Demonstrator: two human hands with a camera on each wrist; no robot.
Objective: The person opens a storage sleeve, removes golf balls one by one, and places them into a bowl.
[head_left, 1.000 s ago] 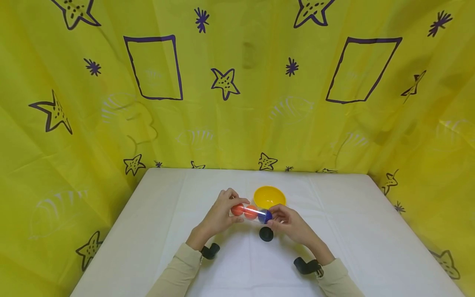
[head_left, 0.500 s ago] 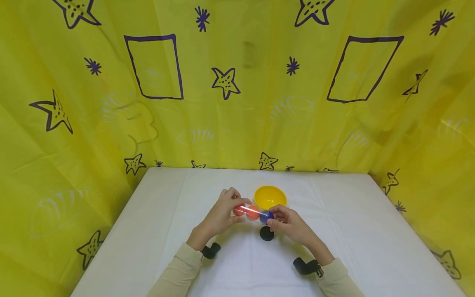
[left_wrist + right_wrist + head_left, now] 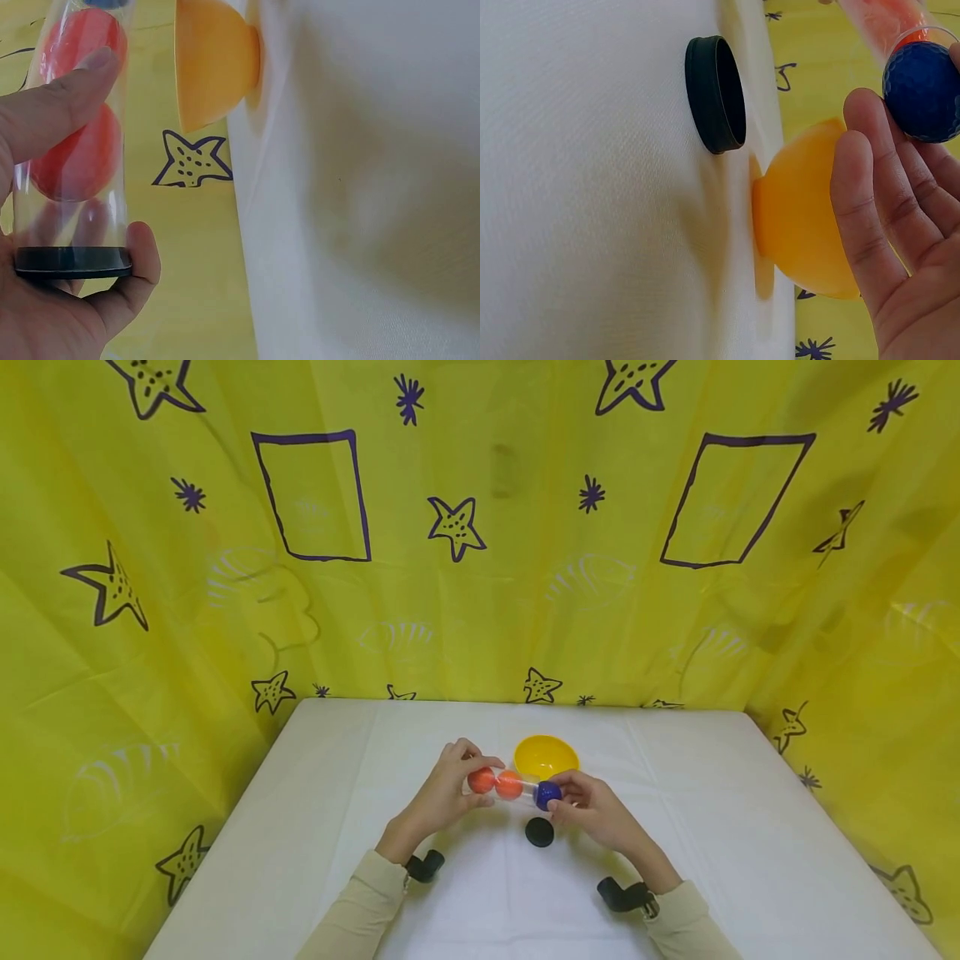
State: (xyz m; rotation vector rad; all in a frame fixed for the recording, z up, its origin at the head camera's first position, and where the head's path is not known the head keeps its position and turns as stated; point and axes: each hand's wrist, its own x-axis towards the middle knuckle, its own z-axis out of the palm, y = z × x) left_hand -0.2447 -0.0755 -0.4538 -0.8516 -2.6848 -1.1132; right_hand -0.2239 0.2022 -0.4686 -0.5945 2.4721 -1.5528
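Observation:
My left hand (image 3: 438, 793) grips a clear plastic tube (image 3: 528, 790) above the table, tilted slightly down to the right. Inside sit two orange-red balls (image 3: 509, 785). A black cap (image 3: 73, 262) closes the tube's left end, by the fingers of that hand. At the other end my right hand (image 3: 596, 814) pinches a dark blue dimpled golf ball (image 3: 924, 91) by fingers and thumb. The right wrist view shows this ball at the tube's open rim, mostly or wholly outside it. On the table below lies a loose black cap (image 3: 539, 832).
A yellow bowl (image 3: 546, 758) stands on the white-covered table (image 3: 360, 760), just behind the tube. Yellow curtain (image 3: 495, 610) with drawn stars hangs along the back and both sides. Each wrist wears a black camera mount (image 3: 624, 894).
The blue golf ball has moved right, from inside the tube to its open rim, with my right hand. The left hand and the tube have shifted only slightly.

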